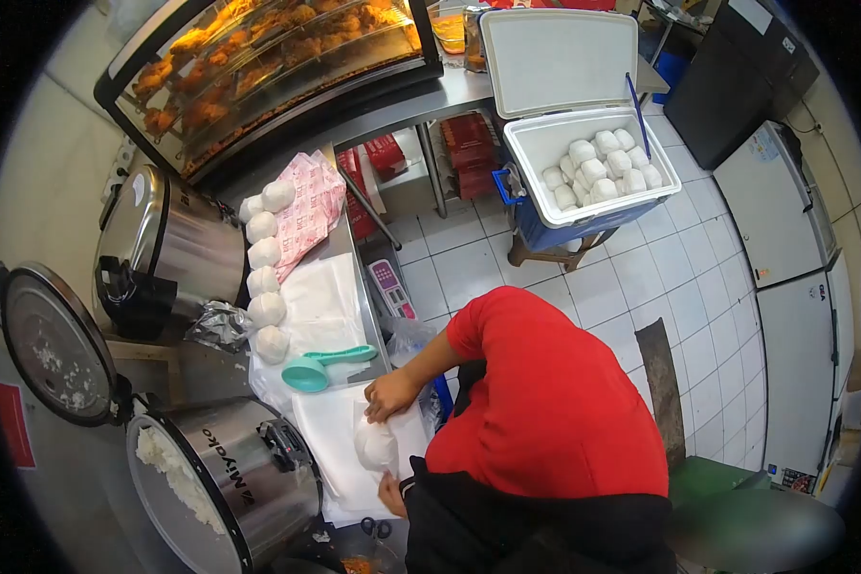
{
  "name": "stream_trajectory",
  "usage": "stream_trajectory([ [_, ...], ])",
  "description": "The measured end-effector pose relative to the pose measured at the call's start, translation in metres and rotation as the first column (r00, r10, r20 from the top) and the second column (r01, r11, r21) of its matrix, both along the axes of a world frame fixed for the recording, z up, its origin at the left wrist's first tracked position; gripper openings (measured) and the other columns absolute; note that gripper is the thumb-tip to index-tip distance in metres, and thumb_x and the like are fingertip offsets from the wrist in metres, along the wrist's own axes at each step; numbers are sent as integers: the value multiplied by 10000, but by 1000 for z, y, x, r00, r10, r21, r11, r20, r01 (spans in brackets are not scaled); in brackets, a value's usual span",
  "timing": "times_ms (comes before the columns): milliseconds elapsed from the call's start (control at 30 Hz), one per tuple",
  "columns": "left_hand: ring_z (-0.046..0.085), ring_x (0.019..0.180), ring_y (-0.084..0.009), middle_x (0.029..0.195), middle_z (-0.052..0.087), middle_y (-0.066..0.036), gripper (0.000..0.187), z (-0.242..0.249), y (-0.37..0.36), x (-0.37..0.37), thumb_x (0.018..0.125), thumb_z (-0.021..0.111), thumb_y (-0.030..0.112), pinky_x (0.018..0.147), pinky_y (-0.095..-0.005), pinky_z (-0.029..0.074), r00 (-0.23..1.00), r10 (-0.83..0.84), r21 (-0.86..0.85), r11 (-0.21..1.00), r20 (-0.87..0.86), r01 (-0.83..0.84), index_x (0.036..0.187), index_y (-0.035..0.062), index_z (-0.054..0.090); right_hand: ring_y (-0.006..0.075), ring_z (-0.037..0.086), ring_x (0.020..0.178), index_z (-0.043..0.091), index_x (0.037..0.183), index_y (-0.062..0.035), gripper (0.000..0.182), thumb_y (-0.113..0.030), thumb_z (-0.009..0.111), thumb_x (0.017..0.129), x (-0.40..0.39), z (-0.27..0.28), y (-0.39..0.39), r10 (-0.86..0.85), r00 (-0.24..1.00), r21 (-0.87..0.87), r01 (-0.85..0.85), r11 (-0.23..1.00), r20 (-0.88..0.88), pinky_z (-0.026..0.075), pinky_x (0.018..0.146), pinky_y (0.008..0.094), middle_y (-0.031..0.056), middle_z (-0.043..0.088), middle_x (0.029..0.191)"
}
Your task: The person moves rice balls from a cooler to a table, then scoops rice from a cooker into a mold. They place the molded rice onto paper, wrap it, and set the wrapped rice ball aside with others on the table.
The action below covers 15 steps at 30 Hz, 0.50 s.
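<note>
A rounded white paper bundle lies on a stack of white paper sheets at the counter's edge. My right hand is at its upper end, fingers closed on the wrapping paper. At the lower end my left hand is curled, pinching the paper's edge; its fingertips are partly hidden. Just above the sheets rests a turquoise scoop. Several finished-looking white wrapped bundles form a row along the counter, the farthest beside pink printed paper.
An open rice cooker with white rice stands lower left, a closed cooker above it. Crumpled foil lies between. A lidded display case holds fried food. An open cooler contains several white bundles. Scissors lie near the bottom.
</note>
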<state>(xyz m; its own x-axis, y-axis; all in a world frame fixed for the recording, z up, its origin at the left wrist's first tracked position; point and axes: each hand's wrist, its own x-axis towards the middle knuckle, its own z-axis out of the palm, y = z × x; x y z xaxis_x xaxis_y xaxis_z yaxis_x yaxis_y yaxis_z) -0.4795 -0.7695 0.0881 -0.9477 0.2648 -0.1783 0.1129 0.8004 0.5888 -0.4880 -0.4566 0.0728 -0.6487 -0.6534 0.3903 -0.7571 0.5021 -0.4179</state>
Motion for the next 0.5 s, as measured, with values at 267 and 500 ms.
stream_trajectory([
  [267, 577, 721, -344, 763, 603, -132, 471, 53, 40, -40, 460, 861, 174, 650, -436, 449, 893, -201, -373, 927, -402, 40, 778, 17, 551, 249, 648, 747, 654, 714, -75, 224, -206, 772, 575, -51, 37, -53, -531, 840, 169, 543, 822, -115, 491, 642, 403, 73, 646, 744],
  [500, 544, 593, -299, 684, 590, -118, 389, 50, 48, -24, 514, 828, 73, 598, -393, 440, 991, 13, -269, 962, -131, -48, 784, 16, 554, 297, 665, 749, 676, 704, -26, 203, -137, 756, 553, -62, 52, -61, -280, 924, 394, 164, 905, 260, 523, 600, 435, 143, 674, 741],
])
